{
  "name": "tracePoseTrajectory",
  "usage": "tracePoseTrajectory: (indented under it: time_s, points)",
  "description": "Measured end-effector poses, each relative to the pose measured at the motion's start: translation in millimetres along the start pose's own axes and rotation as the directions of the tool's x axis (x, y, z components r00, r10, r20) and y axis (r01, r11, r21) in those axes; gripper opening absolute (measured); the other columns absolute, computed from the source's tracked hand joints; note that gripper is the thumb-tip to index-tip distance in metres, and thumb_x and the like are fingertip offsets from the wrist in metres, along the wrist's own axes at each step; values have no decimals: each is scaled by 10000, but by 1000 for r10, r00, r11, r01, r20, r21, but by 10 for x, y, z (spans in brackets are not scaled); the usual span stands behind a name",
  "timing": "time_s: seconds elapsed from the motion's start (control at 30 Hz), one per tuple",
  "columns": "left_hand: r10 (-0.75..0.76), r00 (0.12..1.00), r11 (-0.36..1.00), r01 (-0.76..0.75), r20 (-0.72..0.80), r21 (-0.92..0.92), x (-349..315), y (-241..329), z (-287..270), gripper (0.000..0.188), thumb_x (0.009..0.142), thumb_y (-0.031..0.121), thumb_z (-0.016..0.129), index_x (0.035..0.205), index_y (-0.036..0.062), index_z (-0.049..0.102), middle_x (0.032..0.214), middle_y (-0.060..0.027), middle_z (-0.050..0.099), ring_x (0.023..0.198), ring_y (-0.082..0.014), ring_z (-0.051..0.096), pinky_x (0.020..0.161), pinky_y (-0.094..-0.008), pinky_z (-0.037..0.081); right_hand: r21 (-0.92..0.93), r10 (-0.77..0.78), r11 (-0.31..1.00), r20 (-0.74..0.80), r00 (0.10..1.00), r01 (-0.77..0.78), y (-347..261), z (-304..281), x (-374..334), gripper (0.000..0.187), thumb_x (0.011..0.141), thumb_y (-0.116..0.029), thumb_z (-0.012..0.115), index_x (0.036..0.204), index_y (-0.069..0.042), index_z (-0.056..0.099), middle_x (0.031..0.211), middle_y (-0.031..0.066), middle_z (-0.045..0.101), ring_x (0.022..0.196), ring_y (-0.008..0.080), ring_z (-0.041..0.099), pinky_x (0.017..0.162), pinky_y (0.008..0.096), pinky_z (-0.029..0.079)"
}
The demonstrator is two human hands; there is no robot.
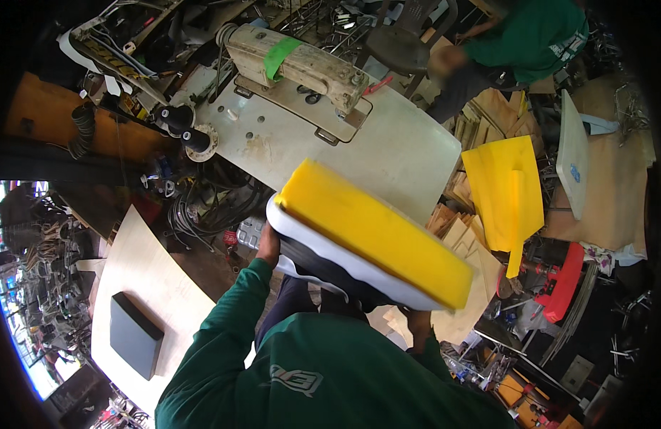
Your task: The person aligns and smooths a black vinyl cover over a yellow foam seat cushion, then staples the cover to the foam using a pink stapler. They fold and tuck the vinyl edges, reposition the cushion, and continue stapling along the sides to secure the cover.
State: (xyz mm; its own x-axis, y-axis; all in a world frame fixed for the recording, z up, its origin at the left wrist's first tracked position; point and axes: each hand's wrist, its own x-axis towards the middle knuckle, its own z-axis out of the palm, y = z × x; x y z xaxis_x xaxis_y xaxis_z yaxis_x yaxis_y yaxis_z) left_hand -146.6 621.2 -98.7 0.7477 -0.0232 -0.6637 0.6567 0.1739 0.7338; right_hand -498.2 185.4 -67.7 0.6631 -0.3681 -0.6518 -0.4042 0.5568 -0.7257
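Observation:
A thick yellow foam block [380, 236], slightly blurred, is tilted in front of me. Against its near side lies a black cover [327, 268] with a white wavy edge [345, 250]. My left hand [269, 244] grips the left end of this foam cushion, fingers partly hidden behind it. At the lower right end, my right hand [419, 325] holds the cushion from beneath; most of its fingers are out of sight. Just beyond the foam stands a sewing machine [295, 68] with green tape, on a pale table [409, 143].
Two black thread cones [196, 139] stand left of the machine. A dark grey pad [136, 334] lies on a curved plywood sheet [148, 264] at left. Yellow foam sheets [502, 182] and wood pieces are at right. Another person in green [531, 43] sits at the far right.

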Motion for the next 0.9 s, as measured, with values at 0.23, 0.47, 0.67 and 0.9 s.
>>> tracePoseTrajectory:
  time_s: [0.23,0.47,0.67,0.9]
  points:
    - [398,801,893,-450,448,9,-300,1185,615,587,1066,213,697,1585,-3,526,1581,-173,571,1515,-307,499,1267,-384,352,-172,-35,985,-335,941,-24,-1429,723,-190,653,1074,-458,668,1571,-92,457,1424,151,656,1197,320,697,877,532,640]
    - [509,650,592,-740,565,319,-112,1967,1187,813,903,431,908,1519,9,586,1520,-229,588,1440,-403,559,1205,-454,441,-485,-43,862,-362,931,-149,-2224,525,240,364,1037,-353,657,1172,-15,661,1026,178,725,790,299,729,647,434,595]
    - [456,644,823,-568,615,-16,302,1681,1194,848,995,403,810,1619,-5,407,1492,-141,546,1440,-286,492,1225,-423,366,-907,-305,420,-184,934,-42,-3380,1866,-252,171,932,-114,747,1029,27,762,767,111,745,674,218,732,654,344,580]
    - [670,531,690,-703,519,-172,741,2237,1624,637,1137,433,500,1621,23,452,1562,-140,516,1507,-247,425,1281,-386,270,-829,-807,-248,463,366,501,-3366,4588,400,368,875,-216,895,1175,-53,757,1057,131,720,1027,344,688,944,449,543]
